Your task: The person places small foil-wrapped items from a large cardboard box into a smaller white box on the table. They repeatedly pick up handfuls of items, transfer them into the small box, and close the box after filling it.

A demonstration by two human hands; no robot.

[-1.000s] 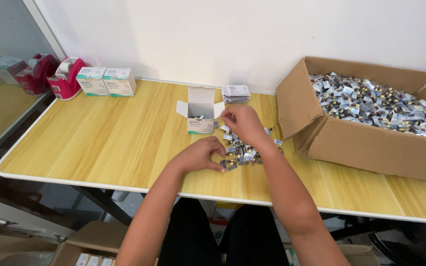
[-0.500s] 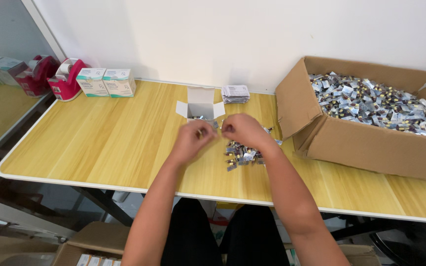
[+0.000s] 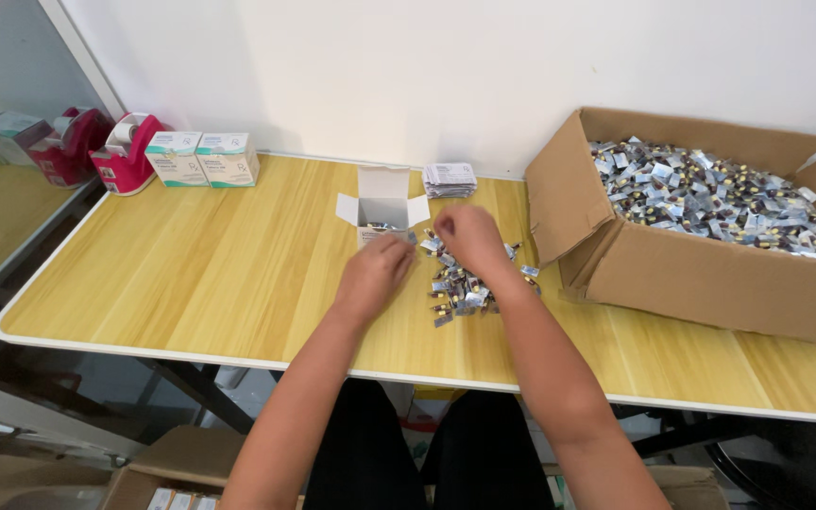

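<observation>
A small white carton point(image 3: 382, 200) stands open on the wooden table point(image 3: 191, 274), its flaps spread. My left hand point(image 3: 375, 272) rests just in front of its mouth with the fingers curled down; anything in them is hidden. My right hand point(image 3: 469, 241) hovers over the far side of a loose pile of small silver foil packets point(image 3: 460, 293), fingers pinched on a few packets beside the carton. A little foil shows at the carton's mouth.
A big brown cardboard box point(image 3: 672, 274) heaped with foil packets fills the right side. A stack of folded leaflets point(image 3: 450, 178) lies behind the carton. Two closed cartons point(image 3: 202, 158) and a pink tape dispenser point(image 3: 125, 151) stand at the back left. A glass wall runs along the left.
My left hand left the pile and went up to the open carton, then drew back a little. My right hand stayed close to the carton above the pile.
</observation>
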